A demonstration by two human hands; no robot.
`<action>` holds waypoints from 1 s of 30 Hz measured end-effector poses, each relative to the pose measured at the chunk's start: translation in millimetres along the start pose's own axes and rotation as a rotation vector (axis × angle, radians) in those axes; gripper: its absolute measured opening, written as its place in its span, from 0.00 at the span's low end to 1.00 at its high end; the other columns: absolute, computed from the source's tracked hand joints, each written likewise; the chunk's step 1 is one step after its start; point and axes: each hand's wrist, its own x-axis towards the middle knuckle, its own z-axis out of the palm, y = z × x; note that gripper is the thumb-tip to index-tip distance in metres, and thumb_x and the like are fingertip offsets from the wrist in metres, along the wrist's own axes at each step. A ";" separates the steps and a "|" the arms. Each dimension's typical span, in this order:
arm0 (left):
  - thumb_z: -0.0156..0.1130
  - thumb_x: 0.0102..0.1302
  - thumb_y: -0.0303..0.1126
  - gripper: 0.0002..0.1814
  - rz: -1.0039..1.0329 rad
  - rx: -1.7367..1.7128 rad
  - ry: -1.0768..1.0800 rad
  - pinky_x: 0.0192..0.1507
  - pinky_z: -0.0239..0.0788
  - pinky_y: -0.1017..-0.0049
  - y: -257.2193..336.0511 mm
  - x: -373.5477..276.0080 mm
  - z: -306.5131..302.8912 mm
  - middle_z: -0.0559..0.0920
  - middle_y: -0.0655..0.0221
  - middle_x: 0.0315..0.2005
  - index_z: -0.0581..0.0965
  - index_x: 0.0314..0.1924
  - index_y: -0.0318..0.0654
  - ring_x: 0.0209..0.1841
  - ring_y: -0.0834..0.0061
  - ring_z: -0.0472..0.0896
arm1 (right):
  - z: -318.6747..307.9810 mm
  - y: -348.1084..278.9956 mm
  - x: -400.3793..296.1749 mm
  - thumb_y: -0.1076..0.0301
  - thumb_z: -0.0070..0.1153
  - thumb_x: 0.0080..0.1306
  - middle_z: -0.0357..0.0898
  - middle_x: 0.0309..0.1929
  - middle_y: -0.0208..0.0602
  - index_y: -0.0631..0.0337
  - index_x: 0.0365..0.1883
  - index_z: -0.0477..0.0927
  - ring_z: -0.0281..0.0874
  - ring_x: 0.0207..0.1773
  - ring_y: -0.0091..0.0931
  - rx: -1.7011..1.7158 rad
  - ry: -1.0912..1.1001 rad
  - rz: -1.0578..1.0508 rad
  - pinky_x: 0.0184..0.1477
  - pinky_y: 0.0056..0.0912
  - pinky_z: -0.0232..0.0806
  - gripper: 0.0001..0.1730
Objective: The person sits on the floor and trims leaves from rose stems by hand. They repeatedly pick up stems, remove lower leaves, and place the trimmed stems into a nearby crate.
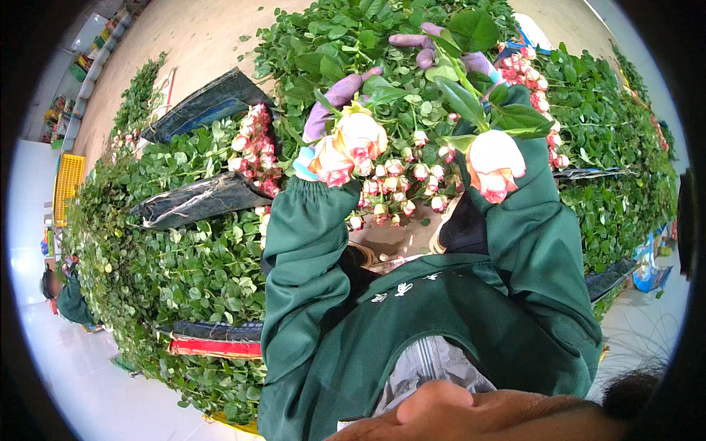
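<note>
My left hand [337,102], in a purple glove, curls around the leafy stems of large cream-and-pink roses [353,144]. Their blooms sit close to my wrist, and part of the grip is hidden by leaves. To the right, my gloved right hand [436,52] has a single rose stem [462,77] between its fingers and palm. That stem's pale, pink-edged bloom [495,165] points toward me over my sleeve. Below both hands lies a spread of smaller pink-and-white rosebuds [394,182], with dense green foliage [314,49] beyond.
Rose bunches with foliage [209,264] are piled on my left, split by dark sheet dividers [204,201]. More bunches [595,116] stand on my right. A yellow crate [69,184] and another person in green [74,297] are at far left.
</note>
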 end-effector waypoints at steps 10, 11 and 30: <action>0.52 0.71 0.36 0.22 -0.279 -0.177 -0.040 0.42 0.74 0.77 3.8 15.8 -8.5 0.79 0.58 0.48 0.71 0.59 0.29 0.43 0.75 0.79 | 0.8 31.7 38.7 0.77 0.51 0.65 0.71 0.60 0.41 0.60 0.63 0.67 0.75 0.51 0.24 -0.232 0.271 -0.045 0.46 0.24 0.73 0.26; 0.53 0.70 0.36 0.21 -0.453 -0.512 -0.037 0.34 0.76 0.79 9.8 15.1 -2.2 0.81 0.60 0.42 0.72 0.58 0.30 0.36 0.76 0.81 | -4.9 39.6 41.9 0.78 0.52 0.65 0.71 0.60 0.41 0.60 0.64 0.67 0.75 0.54 0.25 -0.260 0.171 -0.074 0.50 0.26 0.73 0.27; 0.56 0.68 0.43 0.24 -0.683 0.075 0.096 0.14 0.63 0.85 -63.2 -87.6 4.2 0.82 0.68 0.24 0.70 0.58 0.36 0.12 0.84 0.73 | -11.5 165.6 -3.5 0.47 0.48 0.69 0.81 0.35 0.28 0.56 0.53 0.78 0.75 0.35 0.18 -0.484 0.425 0.376 0.28 0.23 0.69 0.25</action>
